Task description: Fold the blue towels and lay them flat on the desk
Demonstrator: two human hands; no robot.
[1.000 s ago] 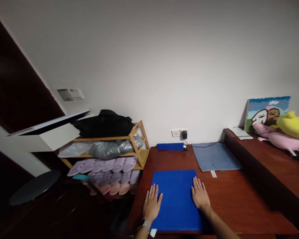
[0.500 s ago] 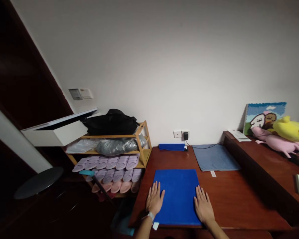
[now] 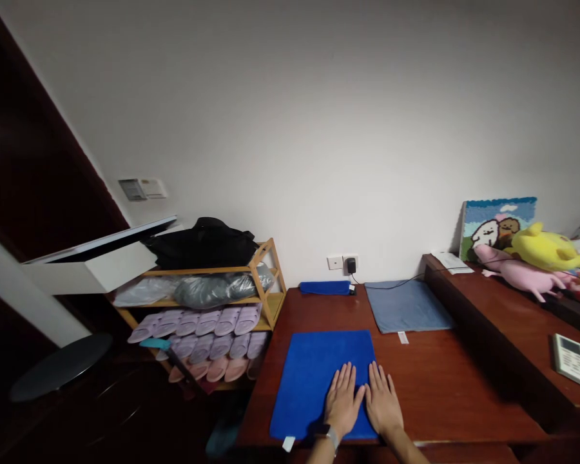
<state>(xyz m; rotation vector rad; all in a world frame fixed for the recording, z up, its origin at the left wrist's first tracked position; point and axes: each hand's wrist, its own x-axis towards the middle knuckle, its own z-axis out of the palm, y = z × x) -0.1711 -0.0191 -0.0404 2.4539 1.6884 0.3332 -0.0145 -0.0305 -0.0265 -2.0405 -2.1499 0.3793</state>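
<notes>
A bright blue towel (image 3: pixel 303 380) lies spread flat on the brown wooden table (image 3: pixel 444 386), with a white tag at its near left corner. My left hand (image 3: pixel 342 398) rests palm down on the towel's right half, fingers stretched out. Beside it, my right hand (image 3: pixel 383 401) lies flat across the towel's right edge, its fingers also extended. The two thumbs almost meet. Neither hand grips anything.
Behind lie a folded blue cloth (image 3: pixel 323 288) and a grey-blue towel (image 3: pixel 406 306) near a plugged-in charger (image 3: pixel 351 265). A shoe rack (image 3: pixel 269 309) with slippers stands left. Plush toys (image 3: pixel 517 272) and a remote-like device (image 3: pixel 573 361) sit on the raised surface at right.
My left hand has moved from the towel's left edge across to its right side, next to my right hand. The right hand stays near the right edge. The view has shifted slightly.
</notes>
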